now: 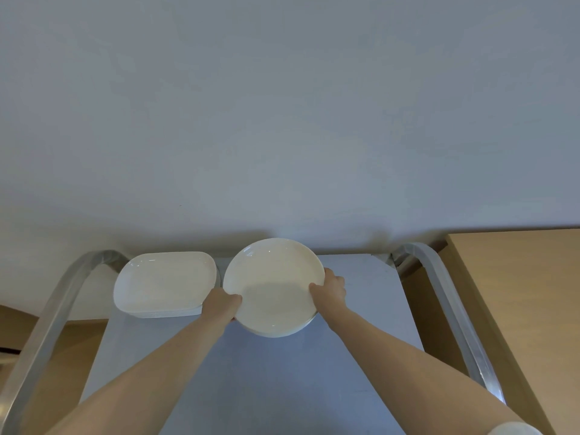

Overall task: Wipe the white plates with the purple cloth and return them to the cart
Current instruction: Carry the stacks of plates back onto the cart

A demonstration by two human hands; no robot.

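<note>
Round white ceramic plate (273, 285) sits gripped between left hand (221, 304) and right hand (330, 290), above the grey cart top (361, 309).

Before you, a plain grey-white wall (282, 105) fills the upper view, evenly lit, with a soft shadow along its lower edge. To your right stands a light wooden cabinet (518, 309), its top face and near edge in view. At lower left you see a brown wooden surface (72, 350); whether it is floor or furniture cannot be told.
</note>
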